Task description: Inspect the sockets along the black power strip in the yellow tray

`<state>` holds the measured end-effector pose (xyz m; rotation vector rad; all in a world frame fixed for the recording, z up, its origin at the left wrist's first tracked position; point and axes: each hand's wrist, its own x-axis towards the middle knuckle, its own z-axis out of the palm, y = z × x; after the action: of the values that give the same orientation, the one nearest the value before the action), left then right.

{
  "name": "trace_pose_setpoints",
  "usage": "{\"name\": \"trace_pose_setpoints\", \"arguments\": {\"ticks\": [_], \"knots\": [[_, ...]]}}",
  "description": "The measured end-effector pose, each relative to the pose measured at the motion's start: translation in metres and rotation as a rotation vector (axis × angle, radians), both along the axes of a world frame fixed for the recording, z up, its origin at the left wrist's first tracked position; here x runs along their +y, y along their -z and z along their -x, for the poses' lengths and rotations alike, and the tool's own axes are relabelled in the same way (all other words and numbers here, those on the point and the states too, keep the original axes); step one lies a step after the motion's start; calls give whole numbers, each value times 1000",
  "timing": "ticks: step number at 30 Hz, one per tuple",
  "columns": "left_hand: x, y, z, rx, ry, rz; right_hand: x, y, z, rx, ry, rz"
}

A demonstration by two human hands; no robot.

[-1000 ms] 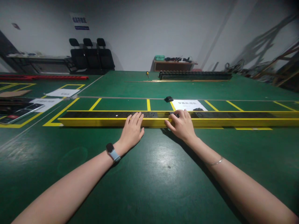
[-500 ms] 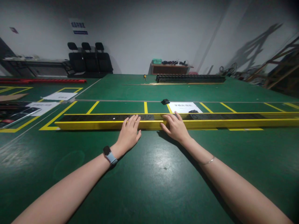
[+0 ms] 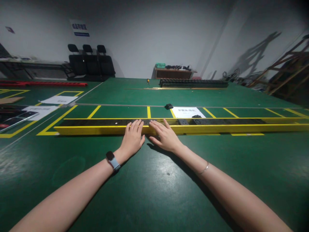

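Note:
A long yellow channel (image 3: 96, 130) lies across the green table, with black socket modules (image 3: 207, 121) seated in a row inside it. My left hand (image 3: 132, 137) rests on the channel's near edge, its fingers extended over the black modules and its palm down. Close to its right, my right hand (image 3: 165, 135) lies on the same channel, fingers stretched out over the modules and thumb against the near side. A narrow gap separates the two hands. Neither hand is closed round anything.
Beyond the channel are a small black part (image 3: 169, 106), a printed sheet (image 3: 188, 112) and another black part (image 3: 198, 116). Farther back lie a black rail assembly (image 3: 193, 83) and a yellow-handled tool (image 3: 148, 81). Papers (image 3: 59, 99) and a red rail (image 3: 48, 84) are at the left.
My right hand has moved left along the channel, closer to my left hand. Sockets it was covering or beside now show to its right. My left hand has stayed on the channel.

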<state>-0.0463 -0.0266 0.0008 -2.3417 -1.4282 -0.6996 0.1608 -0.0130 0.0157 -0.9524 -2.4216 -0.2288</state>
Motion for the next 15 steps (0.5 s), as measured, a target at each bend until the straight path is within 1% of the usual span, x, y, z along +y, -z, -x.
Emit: {"name": "trace_pose_setpoints", "arguments": {"ticks": [3,11,15], "knots": [[0,0,1,6,-3,2,1,1,3,5,-5,26],[-2,-2,2,20,2,18,2,1,-10,61,46,22],[-2,-3,1,13,-1,23,4,3,-7,48,101,3]]}}
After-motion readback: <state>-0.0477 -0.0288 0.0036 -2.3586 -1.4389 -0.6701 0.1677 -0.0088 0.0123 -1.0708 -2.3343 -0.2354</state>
